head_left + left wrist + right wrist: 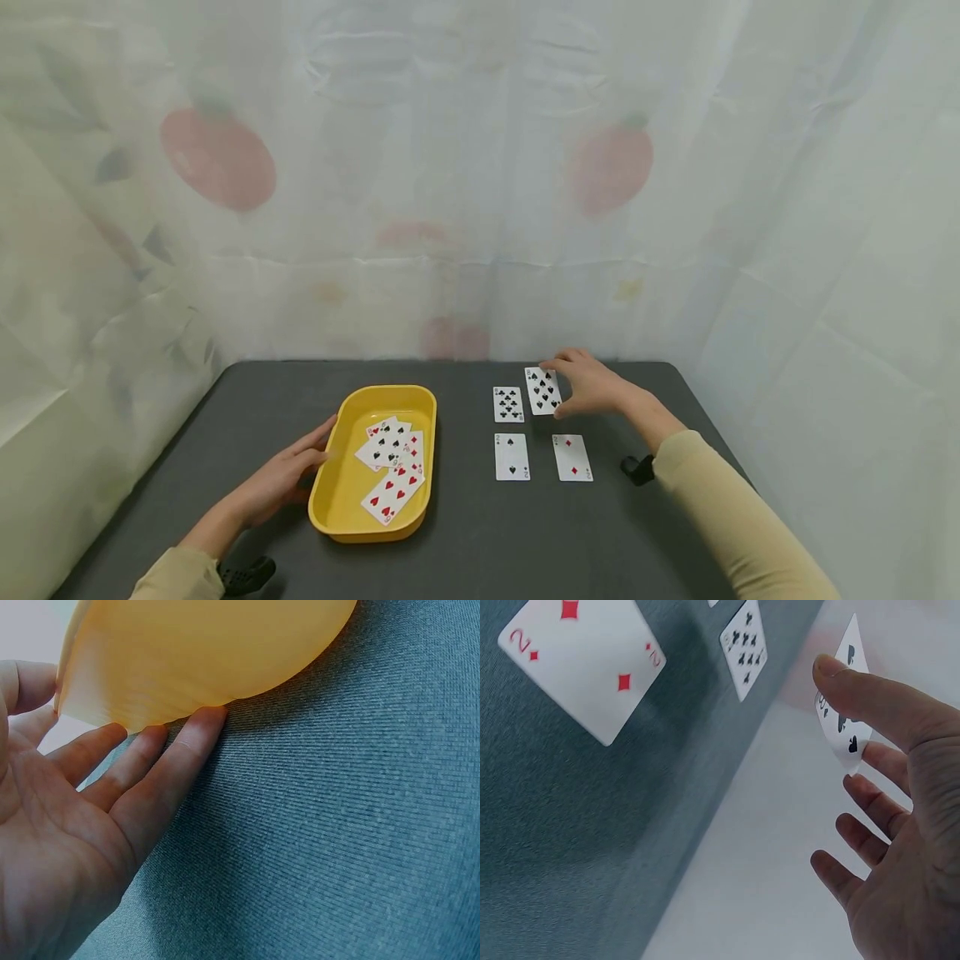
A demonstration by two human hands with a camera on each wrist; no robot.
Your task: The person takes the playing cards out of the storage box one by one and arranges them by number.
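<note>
Head view: my right hand (592,390) pinches the eight of spades (543,390) beside the eight of clubs (507,404), pairing ranks; my left hand (281,482), fingers spread, steadies the yellow tray (339,492), well left of it.

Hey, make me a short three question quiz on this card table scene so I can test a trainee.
1. True or false: the right hand pinches the eight of spades.
2. What does the left hand touch? A) the two of diamonds B) the yellow tray C) the curtain
3. Fill in: the card lying flat beside the two of spades in the near row is the two of ____.

Key:
1. True; the right wrist view shows thumb and fingers on it.
2. B; straight fingers lie against its outer wall.
3. diamonds
</note>
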